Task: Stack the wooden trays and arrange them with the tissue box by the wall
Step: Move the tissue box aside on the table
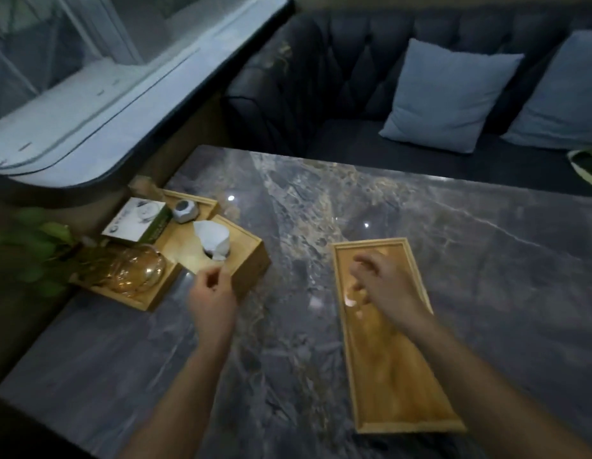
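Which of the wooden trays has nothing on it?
The long wooden tray under the right hand, out on the marble table. The tray by the wall carries a glass jar and small box.

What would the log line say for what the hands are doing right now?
left hand: near wooden tissue box, empty | right hand: over empty long wooden tray, empty | trays: unstacked | surface: grey marble table

I count 2 wooden trays: one (392, 339) right of the tissue box (218, 256), one (149, 293) left of it. 1 tissue box. 2 cushions (450, 94) beyond it.
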### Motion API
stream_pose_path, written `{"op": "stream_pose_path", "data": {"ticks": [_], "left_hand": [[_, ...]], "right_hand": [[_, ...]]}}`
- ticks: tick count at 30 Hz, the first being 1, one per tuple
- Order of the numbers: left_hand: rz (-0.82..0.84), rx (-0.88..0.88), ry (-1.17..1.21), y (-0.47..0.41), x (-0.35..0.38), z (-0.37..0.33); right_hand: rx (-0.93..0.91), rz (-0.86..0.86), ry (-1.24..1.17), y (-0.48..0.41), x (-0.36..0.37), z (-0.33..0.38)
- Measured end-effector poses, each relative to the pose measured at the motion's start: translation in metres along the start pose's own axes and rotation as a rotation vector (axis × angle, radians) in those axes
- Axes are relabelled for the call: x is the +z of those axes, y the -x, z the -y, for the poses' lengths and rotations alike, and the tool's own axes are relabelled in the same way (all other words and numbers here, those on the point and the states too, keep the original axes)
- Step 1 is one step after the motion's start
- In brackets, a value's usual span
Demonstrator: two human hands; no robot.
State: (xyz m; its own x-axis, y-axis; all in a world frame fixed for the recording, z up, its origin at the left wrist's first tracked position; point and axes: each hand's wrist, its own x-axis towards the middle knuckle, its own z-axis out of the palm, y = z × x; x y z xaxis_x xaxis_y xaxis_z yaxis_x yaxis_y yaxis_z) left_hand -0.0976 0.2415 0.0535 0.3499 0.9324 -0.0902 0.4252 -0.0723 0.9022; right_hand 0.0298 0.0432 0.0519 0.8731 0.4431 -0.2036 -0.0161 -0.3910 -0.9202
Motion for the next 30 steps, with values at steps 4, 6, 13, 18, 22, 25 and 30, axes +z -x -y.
{"op": "stream_pose_path", "data": {"ticks": [4,6,13,18,22,25,30], "left_hand": [[-0.097,-0.080,-0.063,-0.065,-0.021,0.011],[-0.012,-0.096,-0.076,-0.087,-0.029,0.017],[0.264,-0.168,-0.044,-0.107,-0.041,0.039],[0.283,-0.199,0.047,-0.104,-0.038,0.044],[0.421,-0.179,0.003,-0.100,-0.042,0.043],[0.623,-0.184,-0.141,-0.097,-0.055,0.039],[0.976,-0.215,-0.503,-0.098,-0.090,0.032]], "right_hand": [[-0.043,0.193,0.122,-0.032,0.078,0.033],[0.010,0.244,0.122,-0.045,0.105,0.041],[0.115,0.330,0.142,-0.082,0.146,0.045],[0.221,0.321,-0.042,-0.080,0.149,0.043],[0.222,0.304,0.037,-0.074,0.128,0.037],[0.185,0.409,0.152,-0.061,0.106,0.028],[0.193,0.699,0.308,-0.030,0.097,0.028]]}}
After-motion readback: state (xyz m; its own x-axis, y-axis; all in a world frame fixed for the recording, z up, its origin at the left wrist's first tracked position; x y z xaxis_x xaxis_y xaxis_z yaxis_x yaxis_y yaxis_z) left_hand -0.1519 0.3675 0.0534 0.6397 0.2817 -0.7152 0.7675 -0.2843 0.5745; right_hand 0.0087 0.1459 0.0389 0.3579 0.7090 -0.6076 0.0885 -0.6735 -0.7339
